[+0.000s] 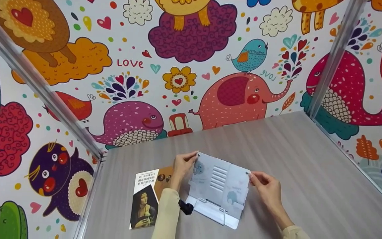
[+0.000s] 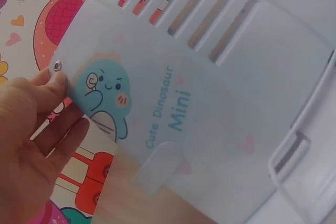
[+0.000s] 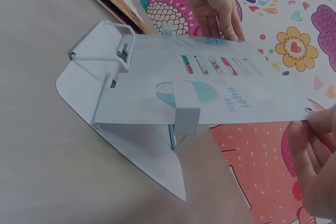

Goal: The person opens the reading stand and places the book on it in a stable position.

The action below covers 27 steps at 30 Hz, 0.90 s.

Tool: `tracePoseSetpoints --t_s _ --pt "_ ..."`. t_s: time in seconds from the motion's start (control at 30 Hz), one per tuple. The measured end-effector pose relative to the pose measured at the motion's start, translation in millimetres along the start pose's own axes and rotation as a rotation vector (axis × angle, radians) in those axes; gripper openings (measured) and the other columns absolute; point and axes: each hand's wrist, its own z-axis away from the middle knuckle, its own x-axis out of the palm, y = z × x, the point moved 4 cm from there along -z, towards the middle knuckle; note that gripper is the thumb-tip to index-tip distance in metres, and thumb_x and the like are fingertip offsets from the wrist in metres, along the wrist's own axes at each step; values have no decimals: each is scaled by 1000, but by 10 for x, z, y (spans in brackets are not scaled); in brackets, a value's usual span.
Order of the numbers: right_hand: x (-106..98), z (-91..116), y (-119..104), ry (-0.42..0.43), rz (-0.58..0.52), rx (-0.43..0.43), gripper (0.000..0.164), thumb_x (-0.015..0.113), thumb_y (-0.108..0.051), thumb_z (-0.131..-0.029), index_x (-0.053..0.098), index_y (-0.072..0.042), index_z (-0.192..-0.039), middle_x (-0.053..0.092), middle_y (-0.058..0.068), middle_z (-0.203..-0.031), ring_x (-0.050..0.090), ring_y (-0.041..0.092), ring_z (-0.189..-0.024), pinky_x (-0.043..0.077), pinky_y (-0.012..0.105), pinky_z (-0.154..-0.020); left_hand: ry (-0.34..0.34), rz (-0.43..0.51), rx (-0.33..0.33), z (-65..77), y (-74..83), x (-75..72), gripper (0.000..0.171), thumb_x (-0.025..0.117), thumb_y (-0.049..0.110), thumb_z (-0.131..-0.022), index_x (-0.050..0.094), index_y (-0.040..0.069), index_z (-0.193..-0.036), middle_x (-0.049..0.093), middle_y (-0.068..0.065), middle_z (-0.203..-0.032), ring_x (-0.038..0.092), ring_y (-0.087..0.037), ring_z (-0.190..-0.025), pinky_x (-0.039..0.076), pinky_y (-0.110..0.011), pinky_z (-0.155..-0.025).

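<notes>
A pale book stand point(image 1: 207, 191) with slots and cartoon dinosaurs stands on the table, its back panel raised and tilted from the white base plate point(image 1: 212, 214). My left hand point(image 1: 181, 167) pinches the panel's upper left corner between thumb and fingers, by a small metal rivet point(image 2: 58, 66). At the upper right corner, my right hand point(image 1: 268, 189) pinches the edge. From the right wrist view, the panel slopes up from its base, and a white side clip point(image 3: 187, 114) sticks out at its edge. Wire page holders point(image 3: 126, 51) sit at the lower edge.
To the left of the stand lies a book point(image 1: 144, 199) with a portrait on its cover, partly behind my left sleeve point(image 1: 166, 212). A wood-grain table point(image 1: 310, 166) meets cartoon-printed walls point(image 1: 184, 43) with metal corner posts point(image 1: 333, 59).
</notes>
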Motion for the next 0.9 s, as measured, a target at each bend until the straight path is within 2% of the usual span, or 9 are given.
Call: tracePoseSetpoints --t_s 0.1,0.23,0.37,0.43,0.47,0.67,0.8,0.9 --pt "15 -92 -11 3 1 -33 21 71 -24 -79 71 -8 -93 67 12 -82 65 28 -73 55 22 -64 4 8 35 11 6 -44 26 62 17 -86 67 12 -111 67 -5 -109 65 -19 -96 52 -28 -84" --pt "35 -192 -22 -2 19 -55 20 72 -25 -78 71 -9 -90 68 11 -81 65 24 -71 55 23 -64 12 22 28 34 -16 -92 26 62 14 -86 67 11 -111 68 -5 -108 66 -16 -94 52 -24 -82" --pt "37 -216 -69 -33 57 -40 20 70 -26 -80 71 -10 -93 67 11 -84 64 21 -73 54 20 -66 28 38 34 75 -33 -120 25 63 14 -85 67 11 -110 69 -5 -106 66 -16 -92 52 -22 -80" --pt "41 -214 -123 -45 68 -46 20 68 -24 -82 70 -9 -95 67 11 -85 63 20 -74 54 19 -67 27 46 45 123 56 -138 25 63 10 -85 67 7 -110 68 -10 -105 66 -21 -92 53 -25 -80" --pt "44 -209 -167 -51 76 -46 19 67 -22 -83 70 -8 -96 67 12 -86 63 21 -74 54 18 -67 32 45 49 129 54 -140 25 63 10 -85 67 7 -109 68 -10 -105 66 -21 -91 53 -25 -80" --pt "55 -330 -62 -51 93 -36 22 67 -25 -83 70 -8 -96 67 12 -87 64 21 -76 53 17 -67 44 48 18 181 52 -140 26 63 11 -85 67 9 -110 68 -8 -105 66 -19 -90 53 -23 -79" --pt "67 -403 -11 -55 118 -45 23 66 -30 -83 70 -10 -95 67 9 -86 65 23 -77 54 19 -67 33 67 24 278 224 -178 27 61 6 -86 64 2 -112 67 -14 -107 66 -26 -93 53 -25 -80" --pt "73 -444 -35 -63 142 -57 23 66 -31 -83 69 -11 -96 66 8 -86 64 21 -77 54 20 -67 30 65 28 312 270 -197 27 61 7 -86 63 0 -112 66 -15 -108 65 -26 -94 53 -26 -81"
